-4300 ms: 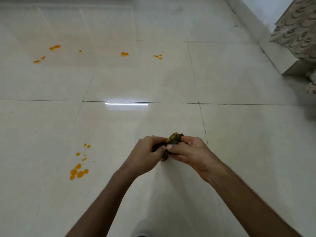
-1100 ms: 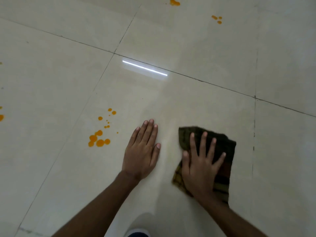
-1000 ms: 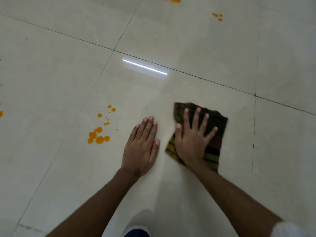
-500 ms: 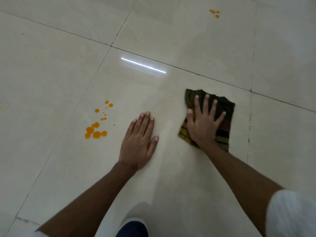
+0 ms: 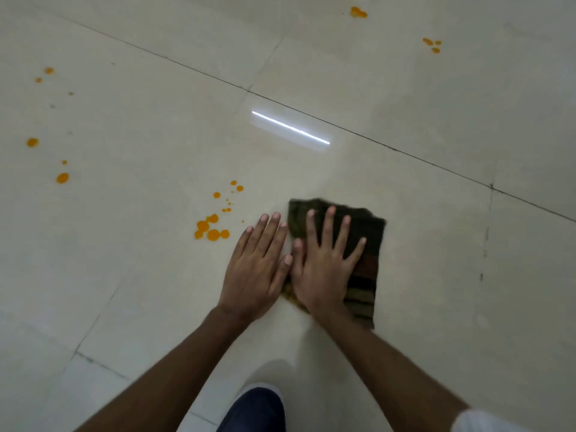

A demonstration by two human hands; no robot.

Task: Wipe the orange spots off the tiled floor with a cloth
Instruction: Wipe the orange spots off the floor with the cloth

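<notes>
A dark striped cloth lies flat on the cream tiled floor. My right hand presses on it with fingers spread, covering its left half. My left hand rests flat on the bare tile, fingers apart, its thumb touching the right hand. A cluster of orange spots sits just left of my left fingertips, with smaller drops above it. More orange spots lie at the far left and at the top right.
Dark grout lines cross the floor diagonally. A bright strip of reflected light shines on the tile beyond the cloth. My dark knee shows at the bottom edge.
My right hand slid the cloth back toward me and to the left, up against my left hand. The left hand stayed flat on the tile. The view shifted, showing more spots at left.
</notes>
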